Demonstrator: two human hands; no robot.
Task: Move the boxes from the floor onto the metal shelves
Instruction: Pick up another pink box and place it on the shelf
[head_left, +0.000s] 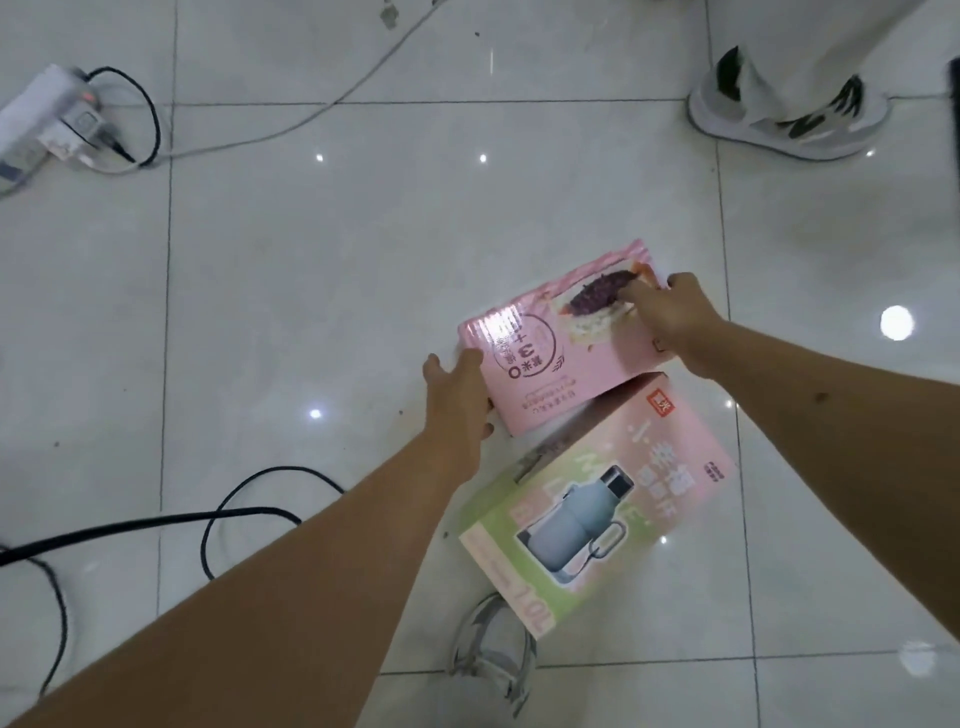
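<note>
Gripping pink box (561, 343), low over floor (363, 260): left hand (460, 400) and right hand (670, 319), fingers clamped on opposite ends. Advice: lift level, clear bottle box (597, 504) beside. Shelves unseen.

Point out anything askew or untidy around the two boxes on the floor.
The pink cardboard box, gripped by the left hand and right hand, sits tilted, its near edge overlapping the green-and-pink bottle box. Loose black cables trail across the white tiled floor near them: a possible trip hazard.
</note>
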